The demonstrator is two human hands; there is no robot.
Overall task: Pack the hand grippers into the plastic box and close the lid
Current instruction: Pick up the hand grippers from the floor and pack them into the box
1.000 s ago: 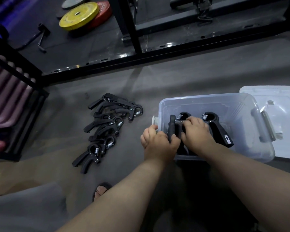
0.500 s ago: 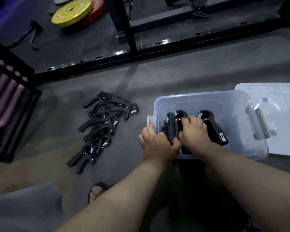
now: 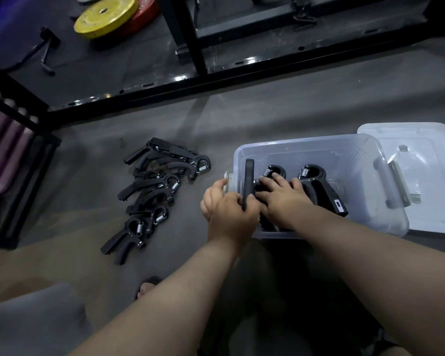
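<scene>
A clear plastic box stands open on the grey floor. Inside it lie black hand grippers, one on the right. At the box's near left corner my left hand grips the upright handle of a black hand gripper. My right hand lies flat inside the box, fingers spread over another gripper. A pile of several black hand grippers lies on the floor left of the box. The clear lid rests flat behind the box's right end.
A black rack frame with a long base rail crosses the floor behind. Yellow and red weight plates lie at top left. A dark shelf with pink rolls stands at left. My sandalled foot shows below the pile.
My left hand has tipped the gripper's handle more upright at the box's left end. My right hand's fingers have spread flatter over the grippers inside.
</scene>
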